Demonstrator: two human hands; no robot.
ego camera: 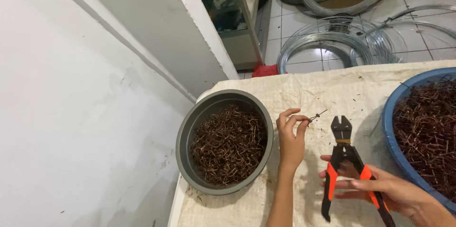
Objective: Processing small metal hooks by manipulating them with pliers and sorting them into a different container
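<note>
Between two partly cropped bowls, hands grip a tiny blurry wire piece (pixel 317 115) and cutters (pixel 345 160).

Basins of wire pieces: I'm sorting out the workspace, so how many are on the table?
2. A grey basin stands left of the left hand; a blue basin is at the right edge, partly out of frame. Others may lie outside the view.

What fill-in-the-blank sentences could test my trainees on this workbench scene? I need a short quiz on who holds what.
1. The left hand pinches a small wire piece between thumb and ____.
2. The right hand grips cutters whose handles are black and ____.
3. The grey bowl of bent wire hooks stands to the ____ of the left hand.
4. The basin at the right edge is ____ in colour.

Missing words: forefinger; orange; left; blue
</note>
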